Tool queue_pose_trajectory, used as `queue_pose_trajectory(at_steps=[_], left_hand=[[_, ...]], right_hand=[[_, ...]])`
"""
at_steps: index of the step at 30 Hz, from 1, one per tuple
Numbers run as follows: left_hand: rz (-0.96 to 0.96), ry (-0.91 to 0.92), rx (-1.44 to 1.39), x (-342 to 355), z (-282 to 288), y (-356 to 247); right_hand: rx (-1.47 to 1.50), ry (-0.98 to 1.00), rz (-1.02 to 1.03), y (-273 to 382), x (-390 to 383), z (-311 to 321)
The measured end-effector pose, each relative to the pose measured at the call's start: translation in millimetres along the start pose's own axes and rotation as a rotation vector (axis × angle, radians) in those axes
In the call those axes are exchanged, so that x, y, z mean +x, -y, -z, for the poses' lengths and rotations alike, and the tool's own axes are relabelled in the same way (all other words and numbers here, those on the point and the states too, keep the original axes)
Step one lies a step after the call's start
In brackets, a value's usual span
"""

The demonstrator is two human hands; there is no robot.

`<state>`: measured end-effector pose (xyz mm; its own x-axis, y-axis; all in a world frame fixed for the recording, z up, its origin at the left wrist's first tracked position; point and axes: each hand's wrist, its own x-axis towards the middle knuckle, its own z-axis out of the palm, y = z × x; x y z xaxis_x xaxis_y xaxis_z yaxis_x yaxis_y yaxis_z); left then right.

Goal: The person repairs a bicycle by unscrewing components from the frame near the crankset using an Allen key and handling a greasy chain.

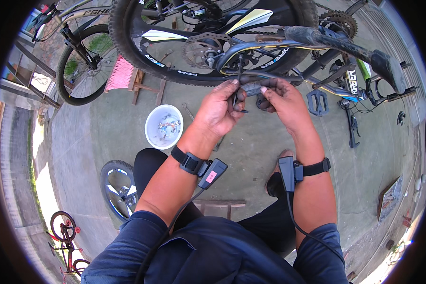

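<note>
Black straps with small devices wrapped both wrists low in the frame. Above them, the left hand (218, 110) pinched a thin black rod (236, 97), while the right hand (282, 98) closed on a dark grip-like part (253, 88) beneath the upturned bicycle's frame (270, 45) at upper centre.

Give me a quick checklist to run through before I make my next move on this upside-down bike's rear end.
1. Left hand has a grip on the thin black tool: ok.
2. Right hand pinches a small dark part beside it: ok, though what the part is, cannot tell.
3. Tool tip seated at the frame near the rear wheel hub: cannot tell.
4. White bowl of small parts close by on the ground: ok.
5. Loose pedal lying clear of the hands: ok.
</note>
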<state>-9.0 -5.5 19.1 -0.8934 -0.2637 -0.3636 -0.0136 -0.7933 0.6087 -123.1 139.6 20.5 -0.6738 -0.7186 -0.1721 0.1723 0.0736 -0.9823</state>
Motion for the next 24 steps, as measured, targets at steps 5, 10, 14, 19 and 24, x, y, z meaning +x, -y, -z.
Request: queue_pose_trajectory(at_steps=[5, 10, 14, 19, 24], left_hand=[[-0.029, -0.05, 0.079, -3.2, -5.0, -4.6], [-0.024, -0.067, 0.076, -3.2, -3.8, -6.3], [-0.028, -0.027, 0.018, -3.7, 1.3, -5.8], [-0.006, -0.021, -0.001, -1.6, -3.9, -1.7], [-0.007, -0.009, 0.005, 2.0, 3.7, 4.5]], right_hand=[[-0.021, -0.005, -0.005, 0.2, -0.6, -0.2], [-0.021, -0.021, 0.014, 0.5, 0.8, 1.2], [0.016, -0.138, 0.097, 10.8, 2.2, 8.2], [-0.214, -0.473, 0.593, 16.1, 13.7, 42.2], [0.096, -0.49, 0.521, 28.5, 14.7, 50.5]])
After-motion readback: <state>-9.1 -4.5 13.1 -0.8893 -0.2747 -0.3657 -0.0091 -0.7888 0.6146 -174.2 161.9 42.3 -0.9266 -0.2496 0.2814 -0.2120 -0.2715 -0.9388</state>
